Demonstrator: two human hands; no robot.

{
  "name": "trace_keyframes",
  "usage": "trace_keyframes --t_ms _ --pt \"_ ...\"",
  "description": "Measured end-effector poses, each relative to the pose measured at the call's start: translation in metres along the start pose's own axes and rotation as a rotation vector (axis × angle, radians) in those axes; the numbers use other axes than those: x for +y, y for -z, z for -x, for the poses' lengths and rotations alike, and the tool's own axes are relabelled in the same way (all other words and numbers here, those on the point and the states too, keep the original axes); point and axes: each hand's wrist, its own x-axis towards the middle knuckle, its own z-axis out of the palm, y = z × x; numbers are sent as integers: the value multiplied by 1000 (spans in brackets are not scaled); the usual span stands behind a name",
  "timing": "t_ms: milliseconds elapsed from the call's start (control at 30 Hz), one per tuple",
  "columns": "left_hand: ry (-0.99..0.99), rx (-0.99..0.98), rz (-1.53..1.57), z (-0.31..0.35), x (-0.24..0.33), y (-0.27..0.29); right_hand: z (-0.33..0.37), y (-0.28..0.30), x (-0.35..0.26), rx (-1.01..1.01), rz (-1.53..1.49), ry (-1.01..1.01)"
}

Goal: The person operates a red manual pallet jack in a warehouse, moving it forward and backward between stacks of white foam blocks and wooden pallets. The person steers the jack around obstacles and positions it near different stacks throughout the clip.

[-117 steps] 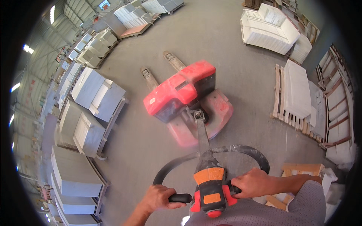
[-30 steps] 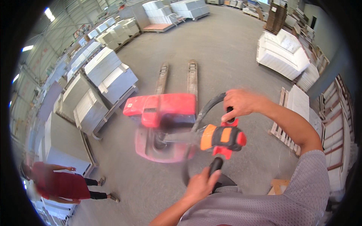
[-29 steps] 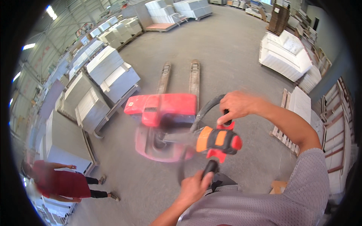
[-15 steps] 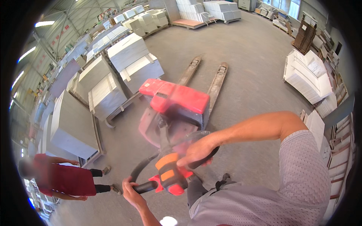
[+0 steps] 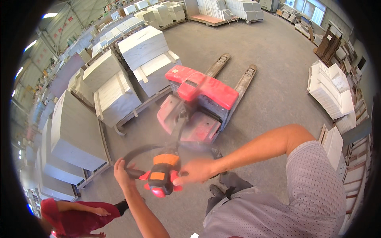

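Note:
A red electric pallet truck [image 5: 202, 87] stands in front of me, its two worn metal forks [image 5: 243, 85] pointing away. Its tiller handle [image 5: 166, 159], a black and orange control head with red thumb switches and a black loop, is tilted toward me. My left hand [image 5: 124, 173] is wrapped round the loop's left grip. On the right side of the control head, my right hand [image 5: 196, 170] closes over the other grip, its thumb near a red switch; some of its fingers are hidden. Dust or haze blurs the view around the tiller.
Pallets of pale stone slabs [image 5: 117, 99] line the left, close to the truck. More slabs [image 5: 331, 91] lean in stacks at the right, and others [image 5: 244, 10] stand far back. A person in a dark red shirt [image 5: 75, 218] is near at lower left. Grey concrete floor [image 5: 279, 75] stretches beyond the forks.
The control head has swung left, with both hands staying on it, while the truck body sits further right in view. The person in red now appears lower at the left edge.

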Motion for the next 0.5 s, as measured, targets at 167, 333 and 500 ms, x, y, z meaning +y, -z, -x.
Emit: trace_keyframes --t_ms 167,333,500 --pt "16 -18 -101 -124 17 -13 -88 26 -7 -11 -314 -139" --pt "99 -132 -198 -229 58 -38 -168 58 -34 -105 -564 -153" --pt "96 -159 -282 -338 100 -69 -258 93 -55 -39 -728 -89"
